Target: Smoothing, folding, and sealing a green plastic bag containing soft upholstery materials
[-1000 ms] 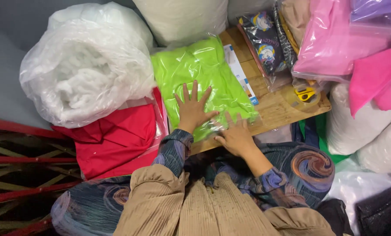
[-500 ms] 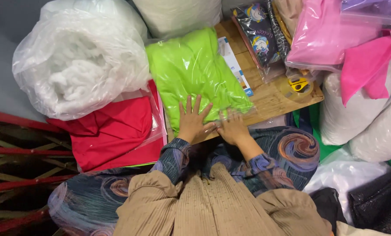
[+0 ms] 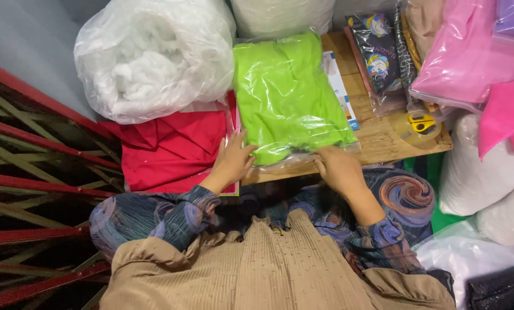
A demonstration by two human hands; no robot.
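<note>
The fingers of the left hand (image 3: 233, 161) are curled on the near left corner of the green cloth in a clear bag (image 3: 287, 95), and the fingers of the right hand (image 3: 338, 169) pinch the near right edge of the same bag. The bag lies flat on the wooden tabletop (image 3: 383, 138), in front of the person. Just left of it is a red cloth (image 3: 173, 152), and above that a big bag of white stuffing (image 3: 153, 57). A roll of tape (image 3: 419, 126) sits near the right edge of the tabletop.
</note>
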